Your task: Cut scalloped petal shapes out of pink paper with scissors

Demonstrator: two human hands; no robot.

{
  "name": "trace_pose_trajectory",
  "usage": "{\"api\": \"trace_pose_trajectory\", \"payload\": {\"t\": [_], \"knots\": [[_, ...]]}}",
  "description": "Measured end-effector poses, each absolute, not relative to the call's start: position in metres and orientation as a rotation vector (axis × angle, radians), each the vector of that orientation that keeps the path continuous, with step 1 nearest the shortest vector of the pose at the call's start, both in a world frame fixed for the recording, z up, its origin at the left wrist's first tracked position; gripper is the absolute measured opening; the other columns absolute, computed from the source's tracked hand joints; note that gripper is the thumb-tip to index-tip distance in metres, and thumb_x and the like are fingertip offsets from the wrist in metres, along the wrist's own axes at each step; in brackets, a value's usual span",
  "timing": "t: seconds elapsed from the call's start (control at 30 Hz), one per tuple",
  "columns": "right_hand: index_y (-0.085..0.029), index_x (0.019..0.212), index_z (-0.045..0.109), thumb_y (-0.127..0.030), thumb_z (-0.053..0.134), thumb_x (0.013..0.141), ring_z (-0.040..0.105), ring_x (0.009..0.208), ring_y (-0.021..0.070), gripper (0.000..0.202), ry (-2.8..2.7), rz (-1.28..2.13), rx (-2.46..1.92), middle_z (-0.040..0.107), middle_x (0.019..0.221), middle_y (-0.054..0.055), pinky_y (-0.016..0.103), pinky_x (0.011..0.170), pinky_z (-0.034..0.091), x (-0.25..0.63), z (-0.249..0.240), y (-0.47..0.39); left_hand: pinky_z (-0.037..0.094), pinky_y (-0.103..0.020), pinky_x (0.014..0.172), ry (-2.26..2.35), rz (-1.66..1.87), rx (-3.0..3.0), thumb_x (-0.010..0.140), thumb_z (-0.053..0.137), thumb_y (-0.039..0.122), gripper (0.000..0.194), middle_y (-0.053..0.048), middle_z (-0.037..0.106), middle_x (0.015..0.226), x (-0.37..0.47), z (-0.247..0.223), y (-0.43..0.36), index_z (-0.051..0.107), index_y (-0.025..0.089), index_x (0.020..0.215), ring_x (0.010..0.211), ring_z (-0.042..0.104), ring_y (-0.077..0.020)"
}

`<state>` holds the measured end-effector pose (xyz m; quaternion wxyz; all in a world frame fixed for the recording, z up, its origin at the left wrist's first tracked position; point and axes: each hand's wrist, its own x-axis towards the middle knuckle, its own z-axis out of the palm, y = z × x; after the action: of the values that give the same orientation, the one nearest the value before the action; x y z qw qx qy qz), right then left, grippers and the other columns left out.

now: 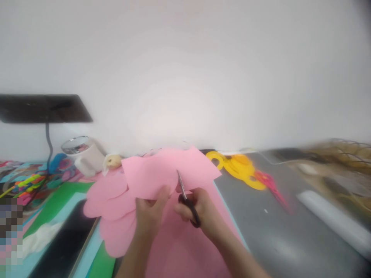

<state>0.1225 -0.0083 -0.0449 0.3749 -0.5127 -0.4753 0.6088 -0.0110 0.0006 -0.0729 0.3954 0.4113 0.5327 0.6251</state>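
A pink paper sheet [153,172] is pinched at its lower edge by my left hand [152,210], thumb on top. My right hand [201,210] grips scissors [189,208] with black handles, their blades pointing up and away into the paper. The cut runs in from the sheet's near edge, beside my left thumb. Under both hands lies a larger pink sheet [185,247]. Several rounded pink paper cutouts [116,208] overlap in a pile left of my left hand.
Yellow paper cutouts [242,172] and blurred pink scissors [274,189] lie on the grey table [278,235] at right, near a white roll [333,220]. At left are a dark phone-like slab [63,243], green paper [65,200], a white mug [87,156] and a dark panel [43,108].
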Motion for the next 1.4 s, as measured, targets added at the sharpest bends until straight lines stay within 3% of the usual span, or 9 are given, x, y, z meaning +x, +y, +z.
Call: {"api": "trace_pose_trajectory", "payload": {"t": [0.23, 0.33, 0.47, 0.67, 0.8, 0.97, 1.4], "knots": [[-0.017, 0.052, 0.046, -0.019, 0.074, 0.062, 0.035, 0.045, 0.0061, 0.029, -1.225, 1.587, -1.259, 0.044, 0.047, -0.007, 0.02, 0.042, 0.025, 0.119, -0.052, -0.009, 0.056, -0.037, 0.082, 1.397, 1.651, 1.09, 0.066, 0.075, 0.033, 0.022, -0.006, 0.071, 0.081, -0.008, -0.071, 0.0, 0.065, 0.016, 0.077, 0.084, 0.069, -0.0234], [-0.017, 0.066, 0.052, -0.015, 0.076, 0.06, 0.038, 0.05, 0.0069, 0.025, -1.192, 1.607, -1.158, 0.046, 0.054, -0.008, 0.02, 0.046, 0.028, 0.12, -0.056, -0.008, 0.053, -0.044, 0.09, 1.362, 1.662, 1.047, 0.068, 0.074, 0.037, 0.031, -0.01, 0.072, 0.093, -0.006, -0.072, 0.0, 0.067, 0.014, 0.088, 0.096, 0.067, -0.0285], [-0.017, 0.087, 0.056, -0.016, 0.079, 0.057, 0.043, 0.054, 0.0085, 0.039, -1.111, 1.694, -1.127, 0.051, 0.061, -0.007, 0.02, 0.049, 0.032, 0.122, -0.059, -0.006, 0.054, -0.046, 0.087, 1.402, 1.639, 1.052, 0.069, 0.073, 0.039, 0.031, -0.011, 0.073, 0.089, -0.004, -0.07, -0.001, 0.07, 0.013, 0.085, 0.092, 0.068, -0.0306], [-0.018, 0.078, 0.059, -0.021, 0.081, 0.057, 0.046, 0.056, 0.0094, 0.03, -1.112, 1.705, -1.059, 0.051, 0.062, -0.006, 0.022, 0.052, 0.034, 0.122, -0.06, -0.006, 0.046, -0.047, 0.099, 1.532, 1.684, 1.094, 0.067, 0.073, 0.042, 0.033, -0.01, 0.073, 0.089, -0.002, -0.071, -0.002, 0.07, 0.014, 0.085, 0.1, 0.065, -0.0307], [-0.018, 0.065, 0.055, -0.021, 0.081, 0.058, 0.044, 0.056, 0.0091, 0.027, -1.128, 1.664, -1.009, 0.047, 0.059, -0.007, 0.022, 0.055, 0.036, 0.123, -0.059, -0.005, 0.051, -0.045, 0.093, 1.425, 1.619, 1.078, 0.067, 0.072, 0.042, 0.037, -0.011, 0.073, 0.092, -0.001, -0.075, -0.002, 0.07, 0.013, 0.09, 0.097, 0.067, -0.0301], [-0.018, 0.065, 0.055, -0.023, 0.082, 0.058, 0.041, 0.056, 0.009, 0.028, -1.152, 1.646, -1.021, 0.045, 0.06, -0.007, 0.022, 0.054, 0.036, 0.124, -0.055, -0.004, 0.047, -0.045, 0.097, 1.477, 1.636, 1.132, 0.067, 0.07, 0.039, 0.039, -0.011, 0.071, 0.098, 0.002, -0.068, -0.004, 0.069, 0.014, 0.098, 0.105, 0.063, -0.0309], [-0.018, 0.072, 0.056, -0.034, 0.08, 0.064, 0.04, 0.059, 0.011, 0.03, -1.236, 1.632, -1.0, 0.047, 0.065, -0.004, 0.023, 0.053, 0.033, 0.128, -0.054, -0.004, 0.051, -0.044, 0.092, 1.474, 1.537, 1.101, 0.064, 0.072, 0.036, 0.04, -0.006, 0.072, 0.083, 0.003, -0.059, -0.009, 0.068, 0.016, 0.099, 0.094, 0.067, -0.0287]]}}
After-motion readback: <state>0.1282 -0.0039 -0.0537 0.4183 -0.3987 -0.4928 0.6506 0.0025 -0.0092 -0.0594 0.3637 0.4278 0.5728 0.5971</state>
